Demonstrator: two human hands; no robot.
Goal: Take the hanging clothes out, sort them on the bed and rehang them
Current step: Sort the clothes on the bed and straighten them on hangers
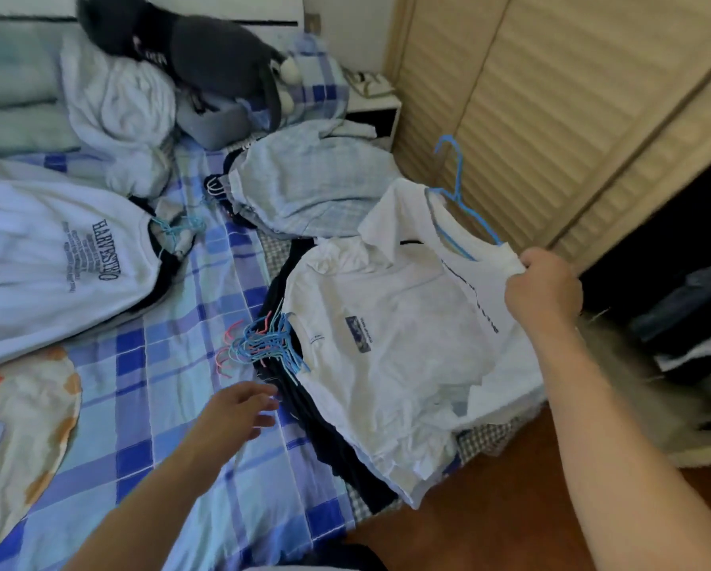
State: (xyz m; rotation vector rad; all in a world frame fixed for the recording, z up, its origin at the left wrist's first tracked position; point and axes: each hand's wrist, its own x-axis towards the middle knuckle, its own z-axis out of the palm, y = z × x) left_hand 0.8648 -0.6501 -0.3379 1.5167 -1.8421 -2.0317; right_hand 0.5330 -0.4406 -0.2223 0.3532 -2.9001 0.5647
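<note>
My right hand [542, 287] grips the shoulder of a white T-shirt [448, 278] that hangs on a blue hanger [455, 191], held over the bed's right edge. Under it lies a stack of dark and white shirts [370, 389] with a bunch of blue and pink hanger hooks [259, 344] sticking out to the left. My left hand [240, 410] hovers open over the blue checked bedsheet [205, 438], fingers spread, just below those hooks. A white printed shirt pile [57, 261] lies at the left. A pale blue checked shirt pile [312, 187] lies further back.
A louvred wardrobe door [551, 96] stands at the right, with the open wardrobe and folded dark clothes [683, 307] beside it. A grey plush toy [205, 47] and crumpled bedding [119, 113] fill the head of the bed. A round cushion [20, 438] lies at the lower left. Wooden floor [490, 521] shows below.
</note>
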